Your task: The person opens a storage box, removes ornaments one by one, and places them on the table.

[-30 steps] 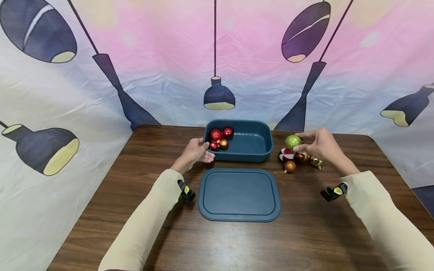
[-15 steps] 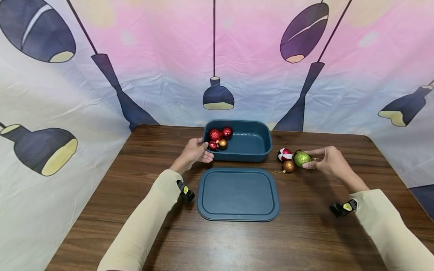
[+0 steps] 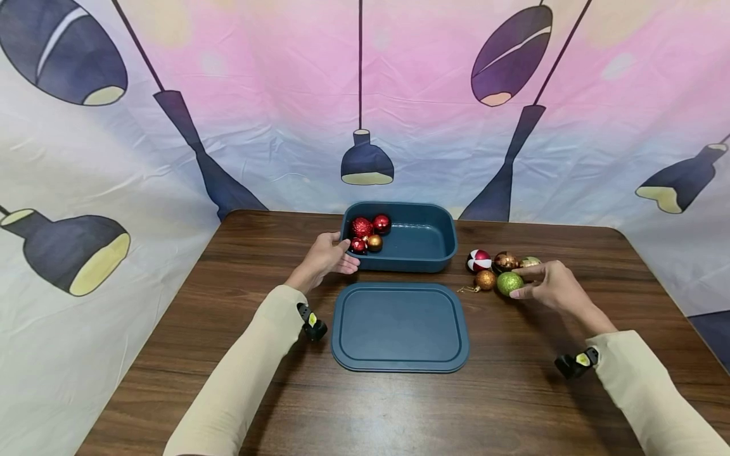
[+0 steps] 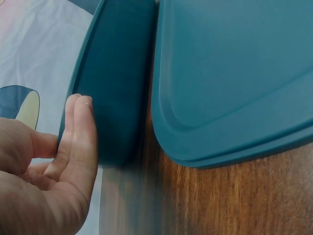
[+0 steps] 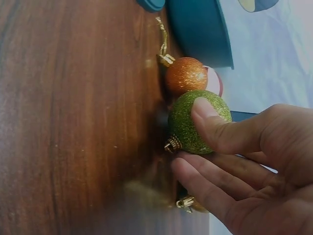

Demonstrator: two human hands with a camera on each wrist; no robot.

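Note:
Near the back of the table stands a dark blue box (image 3: 399, 263), holding red baubles (image 3: 362, 227) and a small gold bauble (image 3: 374, 242) at its left end. My left hand (image 3: 326, 256) grips that end, thumb at the rim and fingers along the outer wall (image 4: 80, 142). Right of the box, my right hand (image 3: 550, 288) pinches a green glitter bauble (image 3: 510, 284) between thumb and fingers. Close around it lie an orange glitter bauble (image 3: 485, 280), a red-and-white bauble (image 3: 478, 261), a shiny brown bauble (image 3: 505, 261) and a partly hidden gold ornament (image 3: 530, 261).
A flat dark blue lid (image 3: 400, 326) lies on the wooden table (image 3: 376, 418) in front of the box. Behind the table hangs a cloth (image 3: 285, 158) printed with lamps. The orange bauble's gold loop (image 5: 163, 36) trails on the wood.
My right hand has brought the green bauble nearer and slightly right, from behind the other ornaments to their front side. The left hand has stayed at the box.

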